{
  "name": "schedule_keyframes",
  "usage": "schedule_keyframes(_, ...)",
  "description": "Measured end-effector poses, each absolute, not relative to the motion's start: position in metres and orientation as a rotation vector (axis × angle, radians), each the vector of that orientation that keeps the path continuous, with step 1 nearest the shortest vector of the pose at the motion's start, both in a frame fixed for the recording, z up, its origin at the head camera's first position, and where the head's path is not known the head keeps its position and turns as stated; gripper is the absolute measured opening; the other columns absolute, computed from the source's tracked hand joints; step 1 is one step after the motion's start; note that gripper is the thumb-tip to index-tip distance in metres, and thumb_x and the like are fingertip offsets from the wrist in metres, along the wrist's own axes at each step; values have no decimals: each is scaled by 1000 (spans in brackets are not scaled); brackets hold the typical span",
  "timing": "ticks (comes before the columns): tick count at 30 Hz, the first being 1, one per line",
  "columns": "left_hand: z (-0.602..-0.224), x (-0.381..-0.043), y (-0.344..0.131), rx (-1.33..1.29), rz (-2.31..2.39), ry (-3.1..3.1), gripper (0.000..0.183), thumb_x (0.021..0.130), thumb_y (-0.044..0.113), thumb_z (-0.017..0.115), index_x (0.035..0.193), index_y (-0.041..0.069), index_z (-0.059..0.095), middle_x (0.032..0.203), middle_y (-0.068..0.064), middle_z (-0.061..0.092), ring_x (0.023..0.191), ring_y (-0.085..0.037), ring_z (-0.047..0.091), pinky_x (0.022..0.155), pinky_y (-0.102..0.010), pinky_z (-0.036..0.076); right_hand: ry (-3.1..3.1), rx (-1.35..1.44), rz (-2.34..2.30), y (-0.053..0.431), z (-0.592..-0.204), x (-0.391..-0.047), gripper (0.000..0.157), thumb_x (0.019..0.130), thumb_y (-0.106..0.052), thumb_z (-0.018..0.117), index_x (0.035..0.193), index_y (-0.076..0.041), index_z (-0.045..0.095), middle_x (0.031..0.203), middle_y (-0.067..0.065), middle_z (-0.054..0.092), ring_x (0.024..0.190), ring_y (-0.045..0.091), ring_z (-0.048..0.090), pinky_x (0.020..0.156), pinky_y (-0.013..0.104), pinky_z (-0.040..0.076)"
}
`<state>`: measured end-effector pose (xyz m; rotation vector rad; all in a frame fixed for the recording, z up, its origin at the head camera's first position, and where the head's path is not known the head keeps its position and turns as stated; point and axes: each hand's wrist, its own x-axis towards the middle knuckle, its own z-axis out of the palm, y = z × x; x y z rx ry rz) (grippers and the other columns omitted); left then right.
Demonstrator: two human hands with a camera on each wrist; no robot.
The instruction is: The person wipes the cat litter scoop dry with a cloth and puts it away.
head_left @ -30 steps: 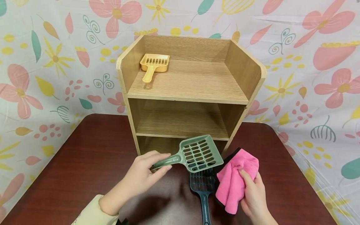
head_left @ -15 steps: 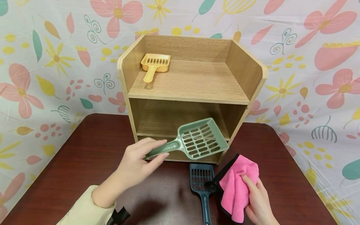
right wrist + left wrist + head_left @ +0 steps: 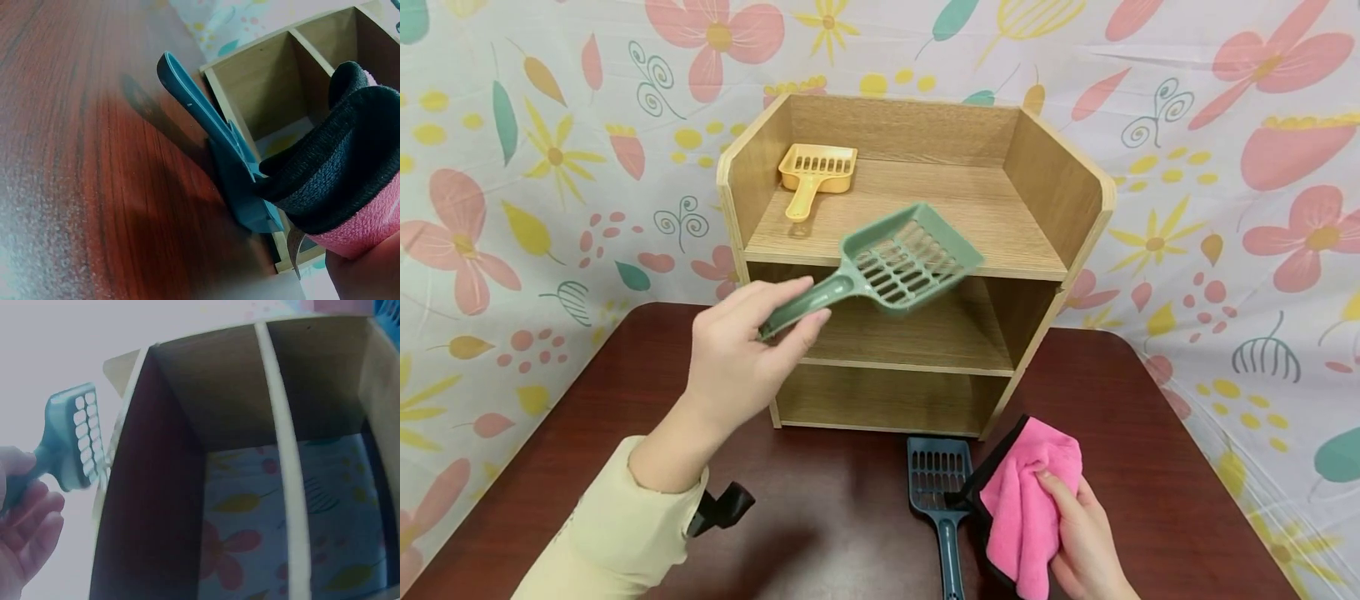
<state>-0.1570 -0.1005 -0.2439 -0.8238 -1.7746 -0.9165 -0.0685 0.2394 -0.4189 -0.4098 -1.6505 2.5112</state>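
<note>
R hand [image 3: 1086, 529] nearest, fingers bunched round a pink cloth [image 3: 1030, 508] w/ black edging. Just L of it, dk blue scoop [image 3: 942, 510] lies on the surface [image 3: 835, 542], handle twd the person, slotted end away; cloth's black corner overlaps it in head view, can't tell if touching. Bit further out, L hand [image 3: 741, 354], cream sleeve [image 3: 617, 517]: thumb + fingers pinch handle of green scoop [image 3: 856, 280], raised in midair, slotted pan in front of wooden shelf unit [image 3: 932, 225]. Unit stands on the surface. Yellow scoop [image 3: 815, 173] sits on its top, L side, handle fwd. Behind all, floral backdrop [image 3: 572, 108].
</note>
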Motion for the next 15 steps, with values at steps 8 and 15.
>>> schedule_keyframes(8,-230,-168,-89,-644,-849,-1805,23,77,13,76,94,-3,72,85,-16,72,75,-25,67,64,-35,53,-1650,-410,2523,240,-420,-68,12,98,-15,51,107,-23,54,92,-11,67,83,2,64,73,20,54)
schedule_keyframes(15,-225,-174,-78,-579,-785,-1862,26,81,19,73,96,-1,70,90,-14,71,83,-26,67,69,-38,53,-1688,-421,2492,238,-419,-66,12,98,-17,51,108,-23,53,92,-12,67,83,1,64,72,21,54)
